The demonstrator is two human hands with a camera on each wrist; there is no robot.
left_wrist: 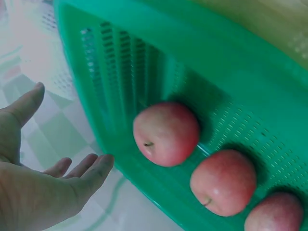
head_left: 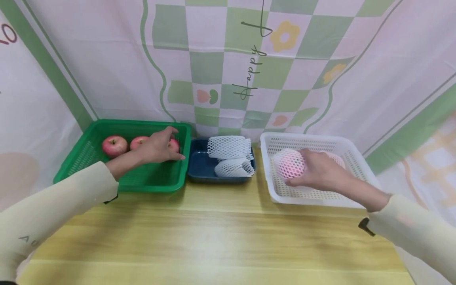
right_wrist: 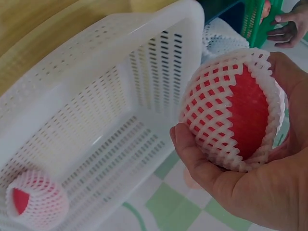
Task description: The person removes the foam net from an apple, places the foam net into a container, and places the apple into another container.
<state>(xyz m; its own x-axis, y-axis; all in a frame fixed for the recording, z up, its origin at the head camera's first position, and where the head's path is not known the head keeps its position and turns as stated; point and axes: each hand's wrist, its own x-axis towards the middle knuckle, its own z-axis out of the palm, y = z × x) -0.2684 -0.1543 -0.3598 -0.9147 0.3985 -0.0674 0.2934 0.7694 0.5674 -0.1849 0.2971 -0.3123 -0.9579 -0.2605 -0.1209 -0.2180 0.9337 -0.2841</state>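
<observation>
My right hand grips an apple in a white foam net above the white basket; red skin shows through the net's open end. Another netted apple lies in that basket. Over the green basket, my left hand is held with thumb and fingers spread apart and nothing between them. Bare apples sit in a row below it: one near the basket's end, one in the middle and one farther along. In the head view the left hand partly covers two of them.
Between the two baskets stands a dark blue tray with white foam nets in it. All three containers stand along the back of the wooden table, against a checked cloth.
</observation>
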